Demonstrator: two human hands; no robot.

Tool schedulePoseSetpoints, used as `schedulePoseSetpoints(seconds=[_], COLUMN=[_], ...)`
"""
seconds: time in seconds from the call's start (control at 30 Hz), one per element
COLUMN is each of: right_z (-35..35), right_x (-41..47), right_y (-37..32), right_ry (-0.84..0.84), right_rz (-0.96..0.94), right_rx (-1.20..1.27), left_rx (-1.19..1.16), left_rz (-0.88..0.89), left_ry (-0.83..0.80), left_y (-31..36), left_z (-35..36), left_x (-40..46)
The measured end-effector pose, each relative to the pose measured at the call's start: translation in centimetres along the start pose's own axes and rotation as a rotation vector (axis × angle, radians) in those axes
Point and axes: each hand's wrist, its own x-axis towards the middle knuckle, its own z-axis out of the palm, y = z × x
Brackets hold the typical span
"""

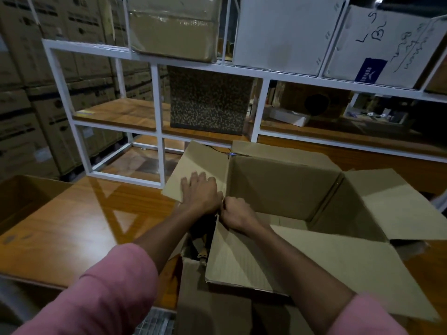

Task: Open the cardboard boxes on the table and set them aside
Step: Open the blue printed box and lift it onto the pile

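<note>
The cardboard box (285, 189) sits on the wooden table (79, 213) with all 4 flaps spread. The left hand (200, 194) presses flat, fingers open, on the left flap (193, 170); just right of it the right hand (238, 213) is curled closed at the box's near-left corner, apparently pinching the edge where the near flap (302, 257) meets the wall, though the dim light hides the contact. Opening looks nearly finished; next comes a firm grasp on both sides to shift the box aside, perhaps toward another open box (26, 197) far left of the hands
</note>
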Motion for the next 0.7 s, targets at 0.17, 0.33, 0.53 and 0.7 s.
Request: schedulePoseSetpoints(seconds=[0.17,0.33,0.53,0.7], right_z=[-1.0,-2.6,-4.7,-6.4], right_x=[-0.3,-1.3,-4.5,-9.0], right_y=[0.7,4.3,10.6,16.6], right_ry=[-0.068,-0.027,0.128,0.205], right_rz=[-0.017,0.012,0.112,0.274], right_rx=[0.025,-0.083,-0.19,-0.327], left_rx=[-0.241,-0.179,0.036,0.047], left_rz=[0.197,0.253,0.228,0.215], left_ry=[-0.027,-0.072,-0.164,-0.09], left_y=[1.3,4.2,8.4,7.9], left_z=[0.8,2.0,4.8,5.8], left_x=[-0.7,-2.2,-3.5,-3.4])
